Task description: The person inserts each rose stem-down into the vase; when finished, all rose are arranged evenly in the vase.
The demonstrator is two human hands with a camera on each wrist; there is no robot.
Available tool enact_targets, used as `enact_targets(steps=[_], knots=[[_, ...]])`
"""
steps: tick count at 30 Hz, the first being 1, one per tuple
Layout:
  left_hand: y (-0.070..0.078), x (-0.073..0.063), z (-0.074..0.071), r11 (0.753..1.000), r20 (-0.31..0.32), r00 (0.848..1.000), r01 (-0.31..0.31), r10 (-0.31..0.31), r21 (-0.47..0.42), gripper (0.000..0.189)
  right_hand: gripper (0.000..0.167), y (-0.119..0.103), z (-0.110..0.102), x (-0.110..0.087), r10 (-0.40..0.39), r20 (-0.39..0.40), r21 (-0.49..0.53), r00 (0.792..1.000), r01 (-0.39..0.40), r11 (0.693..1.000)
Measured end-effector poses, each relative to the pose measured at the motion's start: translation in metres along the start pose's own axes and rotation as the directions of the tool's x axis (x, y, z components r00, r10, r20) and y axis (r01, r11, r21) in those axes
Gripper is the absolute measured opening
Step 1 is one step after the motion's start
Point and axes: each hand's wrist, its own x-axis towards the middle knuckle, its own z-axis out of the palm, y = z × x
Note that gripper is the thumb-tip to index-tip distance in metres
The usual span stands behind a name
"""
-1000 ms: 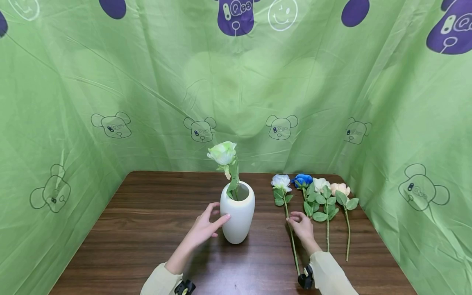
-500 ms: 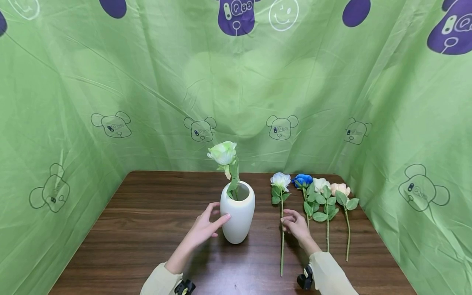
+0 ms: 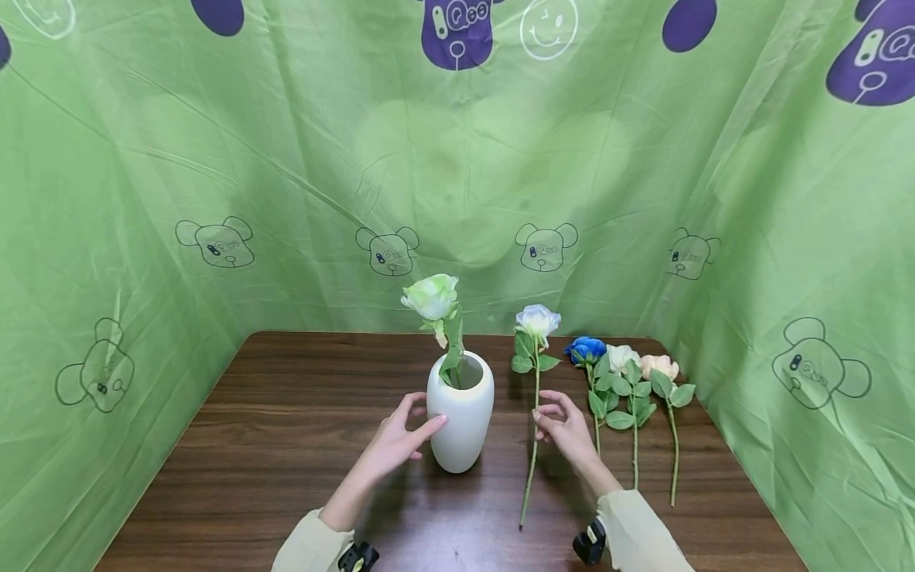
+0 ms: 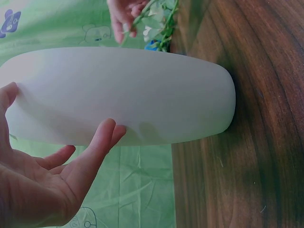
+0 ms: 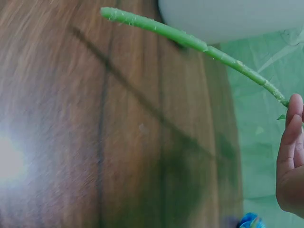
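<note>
A white vase (image 3: pixel 461 429) stands upright on the table, with one pale green artificial flower (image 3: pixel 431 299) in its mouth. My left hand (image 3: pixel 397 437) rests against the vase's left side, its thumb and fingertips touching the wall; in the left wrist view the thumb (image 4: pixel 97 142) lies straight along it. To the right, my right hand (image 3: pixel 568 433) pinches the stem of a pale lilac-white artificial rose (image 3: pixel 538 320) between thumb and fingers. This rose is raised off the table, blossom up and stem slanting down; its cut stem end (image 5: pixel 111 14) casts a shadow in the right wrist view.
A blue rose (image 3: pixel 587 349), a cream rose (image 3: pixel 620 357) and a peach rose (image 3: pixel 659 366) lie side by side at the table's right. Green printed cloth (image 3: pixel 300 183) surrounds the brown wooden table (image 3: pixel 272 445) at the back and sides.
My right hand has lifted the lilac-white rose from the table and carried it left, nearer the vase. The stem's lower end has swung left. My left hand and the vase have stayed still.
</note>
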Motion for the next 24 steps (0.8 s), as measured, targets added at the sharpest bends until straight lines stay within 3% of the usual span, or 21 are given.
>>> enact_targets(steps=[3, 5, 8, 10, 15, 17, 20, 24], knots=[[0.000, 0.000, 0.000, 1.000, -0.001, 1.000, 0.000, 0.000, -0.002, 0.059, 0.037, -0.024, 0.009, 0.000, 0.021, -0.017, -0.009, 1.000, -0.021, 1.000], [0.000, 0.000, 0.000, 1.000, -0.001, 1.000, 0.001, -0.001, -0.004, 0.059, 0.038, -0.053, 0.019, -0.003, 0.057, -0.049, -0.030, 0.997, -0.058, 0.998], [0.000, 0.000, 0.000, 1.000, 0.000, 1.000, 0.000, 0.000, -0.008, 0.059, 0.038, -0.074, 0.024, -0.003, 0.049, -0.039, 0.009, 0.998, -0.049, 0.999], [0.000, 0.000, 0.000, 1.000, 0.000, 1.000, 0.000, 0.000, -0.008, 0.059, 0.037, -0.041, 0.013, 0.009, -0.044, -0.003, 0.088, 0.999, 0.044, 0.995], [0.000, 0.000, 0.000, 1.000, 0.001, 1.000, -0.001, 0.001, -0.012, 0.059, 0.041, -0.056, 0.016, 0.010, -0.164, -0.005, 0.157, 0.987, 0.162, 0.974], [0.000, 0.000, 0.000, 1.000, 0.002, 1.000, -0.004, 0.004, -0.015, 0.059, 0.042, -0.110, 0.033, -0.003, -0.119, -0.044, 0.145, 0.992, 0.125, 0.982], [0.000, 0.000, 0.000, 1.000, 0.002, 1.000, -0.006, 0.006, -0.018, 0.059, 0.041, -0.132, 0.038, -0.005, -0.096, -0.068, 0.261, 0.993, 0.110, 0.959], [0.000, 0.000, 0.000, 1.000, 0.000, 1.000, -0.007, 0.007, -0.017, 0.058, 0.040, -0.151, 0.043, -0.003, -0.055, -0.104, 0.430, 0.993, 0.095, 0.898]])
